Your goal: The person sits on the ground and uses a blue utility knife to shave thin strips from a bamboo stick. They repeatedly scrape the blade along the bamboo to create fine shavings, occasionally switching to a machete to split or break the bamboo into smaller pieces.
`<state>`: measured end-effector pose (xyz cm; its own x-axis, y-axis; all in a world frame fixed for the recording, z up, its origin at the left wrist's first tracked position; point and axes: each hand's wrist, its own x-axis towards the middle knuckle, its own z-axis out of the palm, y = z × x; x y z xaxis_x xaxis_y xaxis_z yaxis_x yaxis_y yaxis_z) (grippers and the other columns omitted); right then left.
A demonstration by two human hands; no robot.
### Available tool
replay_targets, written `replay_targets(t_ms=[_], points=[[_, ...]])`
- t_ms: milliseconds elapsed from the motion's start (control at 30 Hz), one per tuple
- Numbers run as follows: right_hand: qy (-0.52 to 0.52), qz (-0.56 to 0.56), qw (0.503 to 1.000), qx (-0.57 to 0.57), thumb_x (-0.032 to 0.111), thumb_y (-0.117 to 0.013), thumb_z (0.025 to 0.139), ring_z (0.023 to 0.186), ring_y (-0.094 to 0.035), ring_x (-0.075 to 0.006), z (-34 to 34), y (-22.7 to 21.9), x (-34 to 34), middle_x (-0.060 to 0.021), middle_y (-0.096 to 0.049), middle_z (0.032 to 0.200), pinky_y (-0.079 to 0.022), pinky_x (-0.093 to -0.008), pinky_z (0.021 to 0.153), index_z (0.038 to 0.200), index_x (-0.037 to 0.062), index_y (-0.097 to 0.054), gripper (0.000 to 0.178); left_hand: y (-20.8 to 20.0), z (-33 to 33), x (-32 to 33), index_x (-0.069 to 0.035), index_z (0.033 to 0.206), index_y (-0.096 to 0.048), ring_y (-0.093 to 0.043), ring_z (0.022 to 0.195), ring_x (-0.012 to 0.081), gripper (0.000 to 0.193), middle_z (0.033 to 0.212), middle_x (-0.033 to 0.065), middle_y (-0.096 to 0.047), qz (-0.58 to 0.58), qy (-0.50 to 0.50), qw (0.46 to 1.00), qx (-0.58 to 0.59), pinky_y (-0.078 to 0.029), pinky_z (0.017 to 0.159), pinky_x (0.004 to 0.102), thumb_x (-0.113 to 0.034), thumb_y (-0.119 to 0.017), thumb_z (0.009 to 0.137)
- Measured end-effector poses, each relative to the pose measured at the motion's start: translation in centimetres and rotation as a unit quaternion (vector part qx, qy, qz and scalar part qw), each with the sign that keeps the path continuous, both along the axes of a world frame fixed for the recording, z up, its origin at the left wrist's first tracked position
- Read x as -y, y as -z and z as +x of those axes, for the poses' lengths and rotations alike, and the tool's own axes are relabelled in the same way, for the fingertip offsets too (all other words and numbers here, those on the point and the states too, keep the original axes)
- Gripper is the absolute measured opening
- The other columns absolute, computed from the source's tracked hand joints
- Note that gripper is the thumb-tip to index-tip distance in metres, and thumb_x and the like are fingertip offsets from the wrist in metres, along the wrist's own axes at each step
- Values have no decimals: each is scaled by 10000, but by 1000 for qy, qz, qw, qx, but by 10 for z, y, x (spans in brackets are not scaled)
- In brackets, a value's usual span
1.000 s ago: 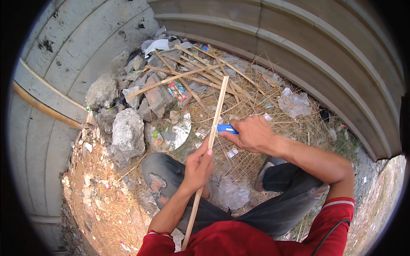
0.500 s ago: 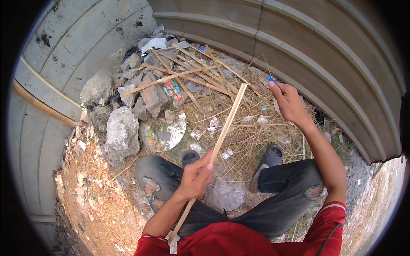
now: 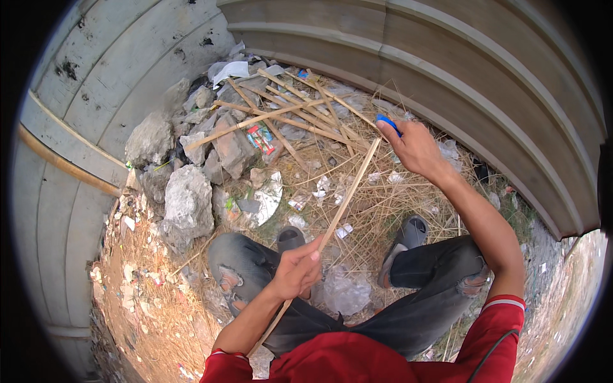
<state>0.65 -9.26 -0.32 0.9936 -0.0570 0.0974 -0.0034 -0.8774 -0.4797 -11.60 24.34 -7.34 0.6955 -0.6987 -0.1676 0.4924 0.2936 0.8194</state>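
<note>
My left hand [image 3: 298, 268] is closed round a long, pale bamboo strip [image 3: 350, 191], which slants from under my left forearm up to the far right. In my right hand [image 3: 415, 148] is a small blue-handled tool [image 3: 389, 124]; its working end is too small to make out. That hand is close by the far tip of the strip, and I cannot tell whether tool and strip touch. Beyond my hands, several more bamboo strips [image 3: 255, 120] lie crossed over one another on the ground.
Rough rocks [image 3: 186, 198] are heaped at the left. A corrugated metal wall [image 3: 447, 57] curves round the far right, with a grey panel wall [image 3: 83, 83] at left. Thin shavings [image 3: 408, 191], paper scraps and a clear plastic bag [image 3: 345, 290] litter the ground between my feet.
My right hand has moved left and slightly down with the blue-handled tool, closer to the tip of the strip. The left hand keeps its hold on the strip.
</note>
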Motion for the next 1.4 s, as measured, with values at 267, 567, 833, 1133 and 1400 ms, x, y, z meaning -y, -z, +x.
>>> replay_targets(t_ms=[267, 567, 833, 1133, 1400], points=[[-179, 28, 983, -19, 522, -520, 1003, 600, -636, -420, -55, -23, -45, -216, -609, 604, -508, -511, 623, 779, 13, -675, 577, -3, 15, 3, 3, 1558, -304, -227, 398, 42, 524, 526, -55, -289, -10, -63, 997, -36, -256, 400, 208, -222, -398, 1094], [-221, -64, 972, -55, 571, -494, 994, 693, -681, -439, -56, 5, -85, -234, -668, 679, -540, -530, 671, 883, 25, -731, 604, -10, 19, 8, -54, 1547, -361, -241, 411, 44, 484, 547, -58, -296, -11, -70, 993, -91, -255, 416, 218, -230, -398, 1098], [102, 75, 991, 41, 630, -420, 1014, 571, -552, -342, 1, 18, 50, -158, -562, 579, -461, -457, 630, 697, -13, -626, 746, -5, -2, 4, 38, 1535, -323, -234, 371, 38, 528, 513, -57, -286, -6, 19, 998, -59, -260, 381, 205, -239, -389, 1090], [18, 390, 919, -57, 502, -691, 942, 561, -412, -85, -33, -16, -23, 33, -427, 575, -353, -311, 528, 791, 45, -685, 482, -9, 7, 1, -14, 1561, -286, -248, 363, 42, 534, 515, -62, -297, -116, 30, 980, -160, -270, 376, 190, -237, -372, 1084], [-122, 298, 939, -117, 473, -720, 926, 496, -460, -118, -43, 2, -62, -8, -485, 532, -380, -354, 489, 797, 17, -699, 474, 4, 12, 6, -107, 1586, -249, -306, 329, 44, 508, 514, -79, -311, -162, 39, 963, -211, -257, 334, 208, -265, -270, 1104]])
